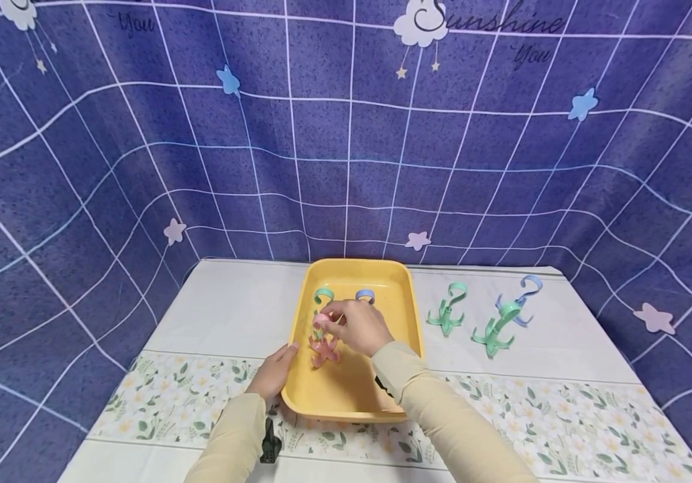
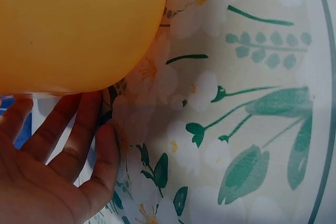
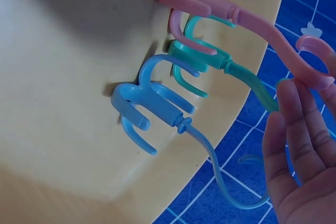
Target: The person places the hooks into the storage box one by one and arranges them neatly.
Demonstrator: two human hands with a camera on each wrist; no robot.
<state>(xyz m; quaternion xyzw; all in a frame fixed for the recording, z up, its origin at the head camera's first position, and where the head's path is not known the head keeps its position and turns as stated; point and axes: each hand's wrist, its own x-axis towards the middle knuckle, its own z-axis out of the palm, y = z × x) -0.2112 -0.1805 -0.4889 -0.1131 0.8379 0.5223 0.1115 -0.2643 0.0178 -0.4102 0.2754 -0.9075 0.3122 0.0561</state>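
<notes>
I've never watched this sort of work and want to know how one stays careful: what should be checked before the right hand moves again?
1. Right hand has hold of the pink hook: ok, it pinches the curled end.
2. Left hand is at the yellow tray: ok, it touches the left side.
3. Green hook and blue hook are inside the tray: ok.
4. Pink hook is clear of that green one: cannot tell; they overlap in view.
5. Table right of the tray is free of hooks: not ok; two green hooks and another blue hook are there.
</notes>
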